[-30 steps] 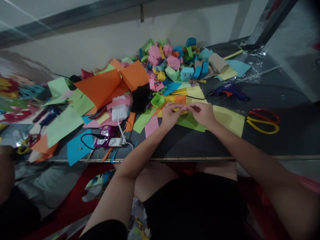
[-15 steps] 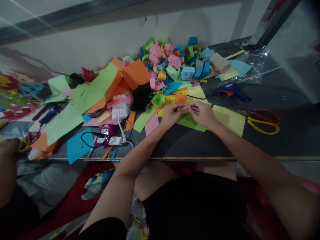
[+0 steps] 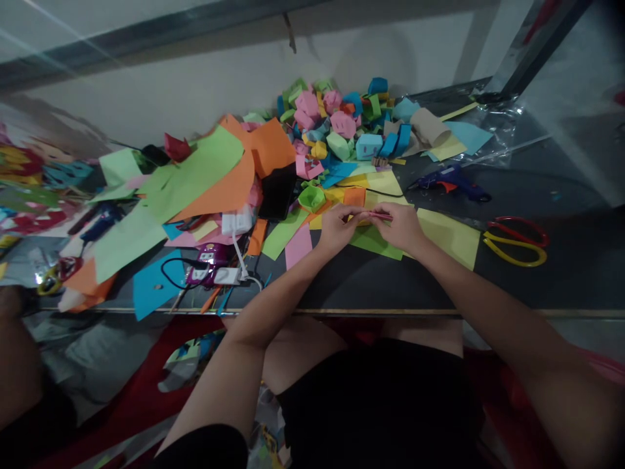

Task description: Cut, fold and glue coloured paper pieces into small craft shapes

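Observation:
Between the fingertips of both hands is a thin pink strip (image 3: 379, 215), perhaps folded paper. My left hand (image 3: 338, 228) pinches its left end, and my right hand (image 3: 401, 226) grips it from the right. Below the hands lie a green paper sheet (image 3: 375, 243) and a pale yellow sheet (image 3: 452, 238). Just beyond them is a small orange paper piece (image 3: 354, 196). To the left sits a green folded paper cup (image 3: 311, 198). Part of the strip is hidden by the fingers.
Folded paper shapes (image 3: 342, 124) are heaped at the back. A blue glue gun (image 3: 452, 182) and scissors (image 3: 515, 251) lie right. To the left are a purple power strip (image 3: 211, 264), a black phone (image 3: 277, 193) and large paper sheets (image 3: 195, 170). Another person's arm (image 3: 17, 352) shows far left.
My right hand's fingers have shifted along the pink strip, and more of it shows between the hands. The other person's hand at far left has drawn back from the scissors there.

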The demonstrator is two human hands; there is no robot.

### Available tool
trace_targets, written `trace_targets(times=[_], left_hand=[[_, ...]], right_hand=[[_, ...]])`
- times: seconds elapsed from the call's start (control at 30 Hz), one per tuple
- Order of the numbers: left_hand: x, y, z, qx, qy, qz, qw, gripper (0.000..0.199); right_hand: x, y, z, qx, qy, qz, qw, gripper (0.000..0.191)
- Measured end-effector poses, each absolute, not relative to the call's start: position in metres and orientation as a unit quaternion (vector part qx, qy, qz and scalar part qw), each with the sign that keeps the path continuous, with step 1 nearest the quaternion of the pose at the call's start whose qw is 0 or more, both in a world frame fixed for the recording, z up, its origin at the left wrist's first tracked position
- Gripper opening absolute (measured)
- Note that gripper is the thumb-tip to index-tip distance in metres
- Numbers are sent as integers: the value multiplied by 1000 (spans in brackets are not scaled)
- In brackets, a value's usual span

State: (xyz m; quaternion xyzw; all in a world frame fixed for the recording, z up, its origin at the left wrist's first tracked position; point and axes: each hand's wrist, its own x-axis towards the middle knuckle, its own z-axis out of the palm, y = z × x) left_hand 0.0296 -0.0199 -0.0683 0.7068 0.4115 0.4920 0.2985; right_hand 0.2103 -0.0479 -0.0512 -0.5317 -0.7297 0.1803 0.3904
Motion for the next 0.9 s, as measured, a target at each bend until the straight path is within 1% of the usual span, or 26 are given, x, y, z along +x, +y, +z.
trace_targets(times=[0.17,0.33,0.47,0.53,0.7,0.8,0.9], left_hand=[[29,-19,-71,673,403,521,336,30],[26,-15,-67,656,408,518,367,31],[26,-13,-62,651,399,505,403,34],[27,-13,-62,660,389,494,410,36],[28,-15,-63,676,366,478,425,41],[28,-17,-65,673,358,475,441,44],[31,-18,-68,659,345,480,466,46]], right_hand=[[211,-49,-50,-511,-709,198,443,25],[213,-51,-46,-471,-687,286,474,28],[211,-53,-40,-489,-656,276,505,29],[210,-53,-39,-489,-652,284,506,32],[211,-50,-42,-452,-658,349,490,38],[212,-45,-46,-429,-664,360,495,36],[212,-41,-52,-417,-660,361,510,28]])
